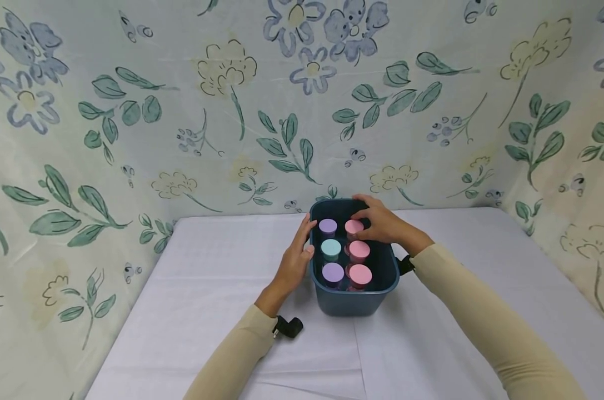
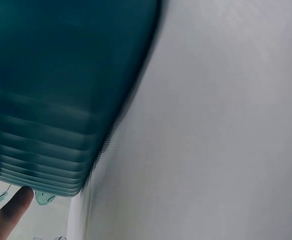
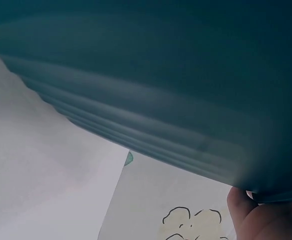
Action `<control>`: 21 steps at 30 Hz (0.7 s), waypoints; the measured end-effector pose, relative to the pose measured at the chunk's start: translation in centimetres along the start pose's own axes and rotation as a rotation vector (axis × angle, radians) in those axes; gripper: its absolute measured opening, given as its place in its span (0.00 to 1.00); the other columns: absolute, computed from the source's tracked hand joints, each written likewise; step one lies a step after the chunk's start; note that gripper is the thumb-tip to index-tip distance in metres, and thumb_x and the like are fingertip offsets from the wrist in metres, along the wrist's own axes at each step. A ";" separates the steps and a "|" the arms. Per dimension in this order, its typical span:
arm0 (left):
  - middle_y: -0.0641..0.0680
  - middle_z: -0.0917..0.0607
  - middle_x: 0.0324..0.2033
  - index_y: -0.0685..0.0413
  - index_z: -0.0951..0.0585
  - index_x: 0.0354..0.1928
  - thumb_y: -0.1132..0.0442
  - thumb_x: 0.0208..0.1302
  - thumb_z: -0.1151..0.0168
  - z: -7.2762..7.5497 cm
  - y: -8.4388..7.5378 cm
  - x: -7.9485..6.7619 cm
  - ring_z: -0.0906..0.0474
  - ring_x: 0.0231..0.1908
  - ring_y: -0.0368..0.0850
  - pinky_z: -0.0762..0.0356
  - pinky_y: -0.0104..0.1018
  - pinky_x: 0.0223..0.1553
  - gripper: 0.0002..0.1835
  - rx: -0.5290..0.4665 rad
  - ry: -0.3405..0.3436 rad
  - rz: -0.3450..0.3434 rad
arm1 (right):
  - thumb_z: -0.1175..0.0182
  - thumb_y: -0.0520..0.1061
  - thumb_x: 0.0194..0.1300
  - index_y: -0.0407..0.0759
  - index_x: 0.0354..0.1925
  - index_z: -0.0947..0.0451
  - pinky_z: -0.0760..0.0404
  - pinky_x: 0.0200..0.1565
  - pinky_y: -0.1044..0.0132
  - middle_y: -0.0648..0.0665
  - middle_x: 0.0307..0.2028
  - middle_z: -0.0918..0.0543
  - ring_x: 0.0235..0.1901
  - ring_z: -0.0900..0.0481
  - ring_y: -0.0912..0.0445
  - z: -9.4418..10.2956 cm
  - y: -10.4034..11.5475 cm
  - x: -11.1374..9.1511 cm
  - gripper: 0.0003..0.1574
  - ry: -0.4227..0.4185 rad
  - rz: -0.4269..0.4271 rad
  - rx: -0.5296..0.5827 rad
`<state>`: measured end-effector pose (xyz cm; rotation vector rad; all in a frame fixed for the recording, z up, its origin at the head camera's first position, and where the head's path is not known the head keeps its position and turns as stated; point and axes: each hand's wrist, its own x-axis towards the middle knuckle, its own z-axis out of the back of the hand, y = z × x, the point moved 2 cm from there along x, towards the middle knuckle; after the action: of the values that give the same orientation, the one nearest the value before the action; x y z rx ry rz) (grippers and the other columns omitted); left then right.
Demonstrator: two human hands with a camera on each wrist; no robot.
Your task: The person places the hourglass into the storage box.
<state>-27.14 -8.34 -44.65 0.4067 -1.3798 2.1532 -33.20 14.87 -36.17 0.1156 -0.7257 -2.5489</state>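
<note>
A dark blue-teal plastic bin (image 1: 352, 304) stands on the table, holding two rows of small jars with coloured lids. In the left row are a purple-lidded jar (image 1: 328, 226), a teal-lidded jar (image 1: 330, 248) and another purple-lidded jar (image 1: 333, 273). Three pink lids line the right row. My right hand (image 1: 382, 222) reaches over the back right rim and pinches the rearmost pink-lidded jar (image 1: 353, 226) at its lid. Against the bin's left side rests my left hand (image 1: 293, 266), its fingers extended. The left wrist view shows fingertips (image 2: 16, 204) beside the ribbed bin wall.
A white cloth (image 1: 221, 289) covers the table, with creases near the front. Behind it hangs a floral curtain (image 1: 181, 155), close to the bin's back edge. Black wrist cameras (image 1: 289, 326) sit at both cuffs.
</note>
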 end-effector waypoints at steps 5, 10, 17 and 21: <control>0.42 0.54 0.76 0.41 0.45 0.75 0.57 0.70 0.60 -0.2 0.0 0.2 0.52 0.73 0.42 0.48 0.57 0.68 0.31 -0.008 0.005 0.010 | 0.31 0.45 0.55 0.33 0.55 0.22 0.43 0.63 0.34 0.38 0.73 0.49 0.70 0.53 0.39 0.1 -0.4 0.1 0.31 0.002 0.013 -0.007; 0.45 0.53 0.76 0.40 0.45 0.75 0.56 0.70 0.59 -0.1 0.0 0.3 0.51 0.73 0.43 0.47 0.56 0.68 0.31 0.008 0.005 0.014 | 0.31 0.47 0.56 0.35 0.57 0.23 0.44 0.63 0.33 0.38 0.73 0.48 0.71 0.53 0.38 0.4 -0.7 0.0 0.32 0.005 0.041 0.012; 0.49 0.49 0.75 0.48 0.43 0.74 0.60 0.70 0.54 0.8 -0.8 0.5 0.45 0.71 0.49 0.31 0.57 0.57 0.31 -0.001 0.011 -0.022 | 0.35 0.52 0.60 0.38 0.59 0.24 0.43 0.62 0.32 0.37 0.72 0.45 0.70 0.48 0.37 0.9 -0.7 -0.7 0.32 -0.037 0.068 0.035; 0.48 0.46 0.74 0.47 0.42 0.74 0.54 0.69 0.51 1.7 -1.2 0.6 0.42 0.70 0.48 0.27 0.54 0.56 0.32 0.082 -0.012 -0.018 | 0.36 0.52 0.62 0.41 0.60 0.25 0.40 0.62 0.34 0.37 0.71 0.40 0.70 0.45 0.39 1.6 -0.6 -2.0 0.31 -0.098 0.056 0.045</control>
<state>-26.95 -9.37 -42.70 0.4620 -1.2927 2.2015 -32.04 16.98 -35.18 -0.0144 -0.8124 -2.4998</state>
